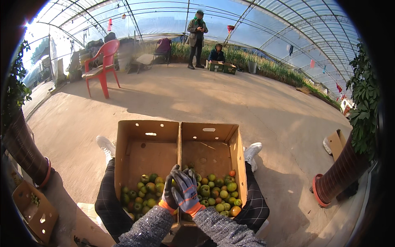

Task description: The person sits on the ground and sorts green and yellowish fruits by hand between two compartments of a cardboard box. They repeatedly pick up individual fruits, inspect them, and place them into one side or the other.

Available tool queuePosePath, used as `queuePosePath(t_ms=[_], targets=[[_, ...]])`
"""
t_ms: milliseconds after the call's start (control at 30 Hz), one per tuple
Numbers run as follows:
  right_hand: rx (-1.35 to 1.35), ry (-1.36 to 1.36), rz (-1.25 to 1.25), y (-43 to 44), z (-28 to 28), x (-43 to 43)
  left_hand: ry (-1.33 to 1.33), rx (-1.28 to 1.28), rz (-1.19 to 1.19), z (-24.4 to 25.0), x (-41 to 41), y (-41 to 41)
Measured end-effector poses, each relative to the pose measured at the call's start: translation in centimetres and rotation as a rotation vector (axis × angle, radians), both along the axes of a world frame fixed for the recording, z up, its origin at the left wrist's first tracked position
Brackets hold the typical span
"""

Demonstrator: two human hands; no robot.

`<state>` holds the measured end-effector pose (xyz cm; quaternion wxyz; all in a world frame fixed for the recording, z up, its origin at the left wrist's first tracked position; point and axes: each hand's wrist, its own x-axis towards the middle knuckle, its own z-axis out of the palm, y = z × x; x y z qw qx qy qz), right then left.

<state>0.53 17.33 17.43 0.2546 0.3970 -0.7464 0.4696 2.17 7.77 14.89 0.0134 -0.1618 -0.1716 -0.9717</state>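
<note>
Two cardboard boxes stand side by side between my legs, the left box [148,154] and the right box [216,151]. Green and reddish tomatoes [216,191] lie in the near part of the right box, and more tomatoes [143,194] lie in the left one. Over the dividing walls, my left hand [169,190] and my right hand [185,190] are pressed together, both in grey work gloves with orange cuffs. The right hand's back faces up and overlaps the left. Whether anything is between the palms is hidden.
A red plastic chair [105,66] stands at the far left. Two people are at the back, one standing [197,38], one low behind green boxes [220,68]. Potted plants with dark trunk-like pots [26,151] flank both sides. Another cardboard box [37,213] sits at lower left.
</note>
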Motion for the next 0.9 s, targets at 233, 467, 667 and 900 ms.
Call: queuePosePath(t_ms=[233,467,667,900], targets=[[0.53,-0.226,-0.616,4.4,-5.7,-11.2,-0.713,-0.694,0.509,-8.0,-0.5,-9.2],[1.211,-0.521,-0.67,14.2,-17.2,-16.1,-0.301,-2.288,0.915,-9.7,0.4,-8.9],[1.302,-0.521,-0.608,13.6,-16.4,-16.1,0.037,-2.548,0.857,-7.6,-3.7,-6.7],[1.496,-0.588,-0.435,13.1,-13.9,-18.9,-0.397,-2.566,-0.071,-9.3,-11.4,-9.2]])
